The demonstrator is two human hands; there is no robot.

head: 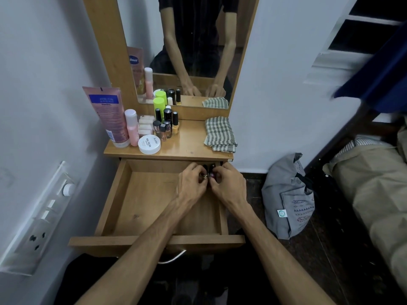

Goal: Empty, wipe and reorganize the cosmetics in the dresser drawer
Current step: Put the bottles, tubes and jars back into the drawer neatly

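Item count, dresser top + drawer

1 tube (108,115), 1 pink bottle (131,126), 1 white jar (149,144), 1 green bottle (159,107), roughly 7 small dark-capped bottles (167,125) (clustered, count approximate), 1 cloth (220,134), 1 drawer (123,208), 2 hands (192,185) on small items there, number unclear.

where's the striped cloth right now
The striped cloth lies folded on the right side of the dresser top, below the mirror, right of the bottles.

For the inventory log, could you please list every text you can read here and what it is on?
"NAIL POLISH": lid of the white round tub.
"zudio": same lid.
"Vaseline", mirrored: the pink tube's reflection in the mirror.
Pink tube: blue label and back print too blurred.
Grey bag: no words, only a round logo.
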